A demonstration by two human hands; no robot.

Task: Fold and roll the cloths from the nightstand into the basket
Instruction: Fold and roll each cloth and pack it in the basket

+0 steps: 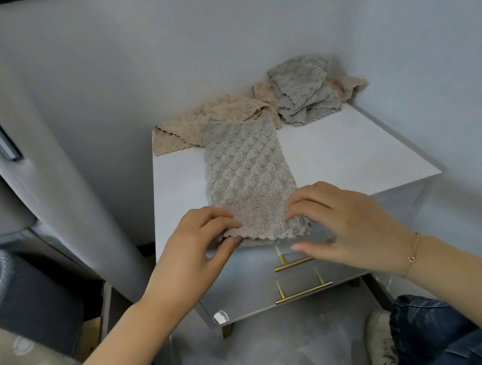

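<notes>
Pale grey walls meet in a corner; a white nightstand [339, 151] stands in it, two drawers with brass bar handles [303, 291] on its front.

Left hand [199, 245]: fingers curled, thumb underneath, pinching the near-left corner of the grey folded cloth [248, 175]. Right hand [341, 223]: fingers curled onto the near-right corner, gripping the hem; thumb stretched out below the tabletop edge. A thin bracelet [412, 256] on that wrist.

The cloth lies as a long strip on the tabletop, running from the front edge toward the back, near hem lifted slightly. Its far end overlaps a beige cloth [192, 123]. A crumpled pile of grey and beige cloths [304, 90] sits at the back right corner.

Basket: cannot tell.
</notes>
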